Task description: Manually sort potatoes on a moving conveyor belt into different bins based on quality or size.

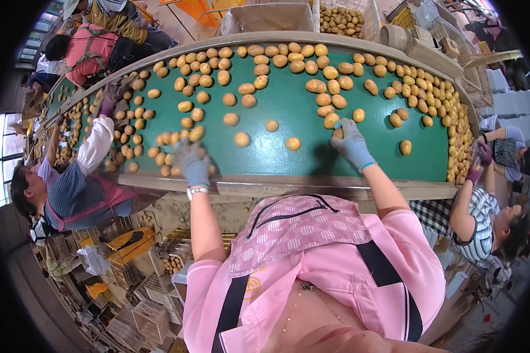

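Observation:
Many potatoes (242, 139) lie loose on a green conveyor belt (265, 159) in front of me. My right hand (353, 148), in a blue-grey glove, reaches over the near half of the belt, its fingers and thumb closed around a potato (338, 134). Just beyond its fingertips sits another potato (331, 120). Gloved the same way, my left hand (194, 166) is low over a cluster of potatoes near the belt's front edge. Motion smears its fingers, and whether it grips anything is not visible.
A metal rail (265, 183) borders the belt on my side. Potatoes crowd the belt's right end (456, 132). At left a co-worker's gloved hand (111, 97) reaches over the belt; another co-worker's gloved hands (480, 163) are at right. A crate of potatoes (341, 22) stands beyond.

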Available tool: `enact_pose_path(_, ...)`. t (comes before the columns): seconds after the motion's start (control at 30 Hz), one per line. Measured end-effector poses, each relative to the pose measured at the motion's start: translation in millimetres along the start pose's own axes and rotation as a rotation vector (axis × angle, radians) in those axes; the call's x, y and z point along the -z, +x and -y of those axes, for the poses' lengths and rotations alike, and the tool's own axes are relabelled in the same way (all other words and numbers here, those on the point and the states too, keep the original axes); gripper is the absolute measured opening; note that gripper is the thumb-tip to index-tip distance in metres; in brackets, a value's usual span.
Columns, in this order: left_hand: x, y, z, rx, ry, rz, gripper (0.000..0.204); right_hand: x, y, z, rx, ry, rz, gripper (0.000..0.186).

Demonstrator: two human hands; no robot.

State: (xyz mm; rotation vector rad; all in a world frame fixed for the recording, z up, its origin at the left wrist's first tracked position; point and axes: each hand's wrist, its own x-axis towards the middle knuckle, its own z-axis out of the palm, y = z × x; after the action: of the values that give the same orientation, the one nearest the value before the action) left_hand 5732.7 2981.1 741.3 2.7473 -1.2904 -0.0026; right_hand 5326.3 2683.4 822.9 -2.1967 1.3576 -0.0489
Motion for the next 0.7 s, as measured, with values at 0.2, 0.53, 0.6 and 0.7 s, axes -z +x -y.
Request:
enact_pose_path(0.2, 42.0, -0.2, -31.6, 0.054, -0.184, -0.311, 0.045, 42.2, 77.7, 27.0, 0.054, 0.191, -0.228, 0.022)
enact_pose_path(0.53, 27.3, 44.4, -111.7, -0.444, -0.322, 0.026, 0.021, -50.6, 101.6, 113.1, 0.149, -0.823, 0.009, 0.016)
enact_pose_path(0.6, 26.6, 55.8, -44.1, -0.129, -0.302, -0.149, 0.020, -67.0, 63.8, 114.4, 0.260, -0.557, 0.078, 0.026)
enact_pose_path(0.7, 36.3, 42.6, 52.3, 0.168, -0.222, -0.162, 0.044, -100.8, 8.6, 126.0, 0.242, 0.296, 0.462, 0.038)
